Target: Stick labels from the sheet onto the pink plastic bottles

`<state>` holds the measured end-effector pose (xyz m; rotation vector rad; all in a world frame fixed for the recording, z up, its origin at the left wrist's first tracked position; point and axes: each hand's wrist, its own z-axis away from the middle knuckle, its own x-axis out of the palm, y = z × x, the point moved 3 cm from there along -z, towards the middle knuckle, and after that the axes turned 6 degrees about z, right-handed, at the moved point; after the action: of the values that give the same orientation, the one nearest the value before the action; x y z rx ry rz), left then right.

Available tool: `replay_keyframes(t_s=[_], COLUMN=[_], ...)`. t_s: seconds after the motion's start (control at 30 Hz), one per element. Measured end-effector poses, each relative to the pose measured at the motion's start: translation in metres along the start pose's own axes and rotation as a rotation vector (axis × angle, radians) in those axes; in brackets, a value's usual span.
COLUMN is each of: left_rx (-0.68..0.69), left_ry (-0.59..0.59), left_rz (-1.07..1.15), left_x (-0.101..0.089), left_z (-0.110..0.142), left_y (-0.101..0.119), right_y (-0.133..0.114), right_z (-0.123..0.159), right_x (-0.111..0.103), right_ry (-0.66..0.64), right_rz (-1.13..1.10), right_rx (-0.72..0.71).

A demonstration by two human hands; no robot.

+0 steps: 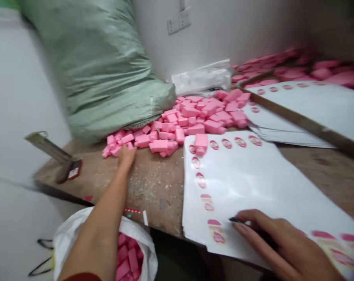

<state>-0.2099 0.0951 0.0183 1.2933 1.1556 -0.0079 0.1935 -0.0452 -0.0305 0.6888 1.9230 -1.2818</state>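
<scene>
At the left end of a heap of small pink plastic bottles (191, 113), my left hand (126, 157) has its fingers around one pink bottle (130, 145); the fingertips are partly hidden. My right hand (282, 242) pinches a thin dark pointed tool (233, 220), most of it covered by the fingers. Its tip is over a stack of white label sheets (247, 183), with red and pink oval labels along the edges. Another pink bottle (201, 143) lies on the sheet's far left corner, its neck pointing toward me.
A white bag (149, 249) of pink bottles hangs open below the table edge. A large green sack (106, 74) leans at the back left. A tape dispenser-like metal piece (48, 147) stands at the left corner. A wooden strip (300, 117) crosses more sheets at right.
</scene>
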Motion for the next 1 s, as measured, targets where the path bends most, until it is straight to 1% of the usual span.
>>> replay_keyframes(t_s=[0.03,0.07,0.1,0.17,0.23,0.27,0.33,0.4,0.47,0.5,0.53,0.57,0.63,0.67,0.77,0.87,1.0], left_rx=[-0.028,-0.053,-0.077,-0.122,-0.169,-0.194,-0.234,-0.273,-0.355,-0.427,-0.514,-0.607,-0.743,-0.775,-0.781,-0.769,-0.726], left_ry=[-0.001,0.000,0.001,0.003,-0.017,-0.047,-0.147,-0.304,-0.498,-0.586,-0.647,-0.686,-0.730,-0.754,-0.814,-0.802,-0.796], left_rz=[0.030,0.066,0.109,0.216,0.352,0.430,0.574,0.769,1.078,1.233,1.344,1.405,1.404,1.397,1.401,1.383,1.391], left_x=[0.007,0.011,0.012,0.008,-0.002,-0.007,-0.016,-0.019,-0.014,-0.010,-0.004,0.002,0.018,0.026,0.046,0.057,0.061], left_z=[-0.005,-0.007,-0.008,-0.003,0.012,0.024,0.055,0.094,0.136,0.156,0.174,0.191,0.219,0.229,0.251,0.259,0.261], left_y=[-0.001,-0.002,-0.002,-0.002,0.000,0.002,0.007,0.016,0.030,0.039,0.047,0.056,0.070,0.076,0.086,0.084,0.078], right_y=[-0.005,-0.008,-0.010,-0.010,-0.010,-0.010,-0.011,-0.015,-0.020,-0.022,-0.023,-0.024,-0.025,-0.026,-0.028,-0.030,-0.030], right_z=[-0.001,-0.003,-0.006,-0.012,-0.016,-0.017,-0.018,-0.017,-0.017,-0.017,-0.017,-0.017,-0.017,-0.017,-0.017,-0.016,-0.014], right_x=[-0.002,-0.005,-0.009,-0.017,-0.022,-0.024,-0.026,-0.027,-0.025,-0.024,-0.024,-0.023,-0.023,-0.023,-0.023,-0.023,-0.022], right_ry=[-0.101,-0.153,-0.178,-0.173,-0.162,-0.156,-0.137,-0.122,-0.127,-0.131,-0.132,-0.129,-0.120,-0.117,-0.112,-0.076,-0.051], right_rz=[-0.020,-0.026,-0.036,-0.047,-0.055,-0.044,0.023,0.114,0.180,0.201,0.218,0.235,0.265,0.276,0.293,0.325,0.372], right_rx=[-0.016,-0.006,0.008,0.063,0.107,0.119,0.111,0.055,-0.033,-0.075,-0.108,-0.130,-0.154,-0.160,-0.171,-0.186,-0.209])
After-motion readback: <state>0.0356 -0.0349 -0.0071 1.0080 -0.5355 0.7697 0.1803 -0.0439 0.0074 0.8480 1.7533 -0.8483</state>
